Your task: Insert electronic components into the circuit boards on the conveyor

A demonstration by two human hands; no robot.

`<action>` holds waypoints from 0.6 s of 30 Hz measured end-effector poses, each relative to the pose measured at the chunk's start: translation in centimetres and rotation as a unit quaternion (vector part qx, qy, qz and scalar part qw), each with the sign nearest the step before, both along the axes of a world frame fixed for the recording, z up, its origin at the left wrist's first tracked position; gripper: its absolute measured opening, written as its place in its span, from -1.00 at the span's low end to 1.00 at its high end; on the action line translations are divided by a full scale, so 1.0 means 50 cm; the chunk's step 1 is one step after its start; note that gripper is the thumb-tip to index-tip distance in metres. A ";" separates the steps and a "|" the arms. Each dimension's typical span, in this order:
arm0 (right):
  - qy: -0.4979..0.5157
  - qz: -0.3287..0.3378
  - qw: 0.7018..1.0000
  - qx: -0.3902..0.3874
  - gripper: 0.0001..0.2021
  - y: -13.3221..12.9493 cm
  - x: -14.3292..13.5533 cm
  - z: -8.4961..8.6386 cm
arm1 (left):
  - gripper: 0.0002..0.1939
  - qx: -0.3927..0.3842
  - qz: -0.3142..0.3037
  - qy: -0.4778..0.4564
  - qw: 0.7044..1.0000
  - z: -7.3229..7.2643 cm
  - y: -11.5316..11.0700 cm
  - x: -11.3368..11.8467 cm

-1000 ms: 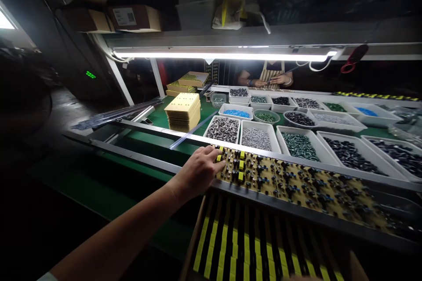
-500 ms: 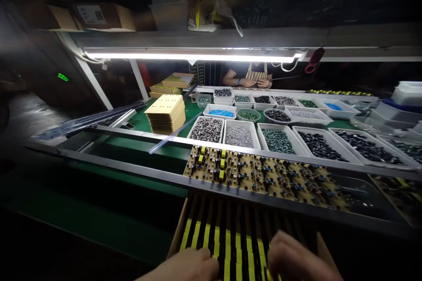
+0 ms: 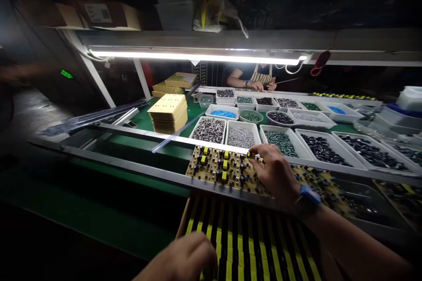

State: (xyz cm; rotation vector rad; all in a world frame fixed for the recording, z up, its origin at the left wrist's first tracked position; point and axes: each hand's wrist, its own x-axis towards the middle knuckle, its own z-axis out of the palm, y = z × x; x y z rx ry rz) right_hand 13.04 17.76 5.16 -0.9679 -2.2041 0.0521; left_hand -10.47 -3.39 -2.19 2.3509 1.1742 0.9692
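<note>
Lit tube (image 3: 198, 56) under shelf (image 3: 280, 40); cardboard boxes (image 3: 130, 17) above.

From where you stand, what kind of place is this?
Probably an electronics assembly workshop: the circuit boards carry small components, a tray of loose metallic parts sits behind, and a tube light hangs above.
</note>
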 end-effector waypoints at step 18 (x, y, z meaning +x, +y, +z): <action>-0.144 0.045 0.988 0.041 -0.87 0.026 0.006 0.006 | -0.62 0.096 0.108 0.027 0.989 0.141 0.222 -0.118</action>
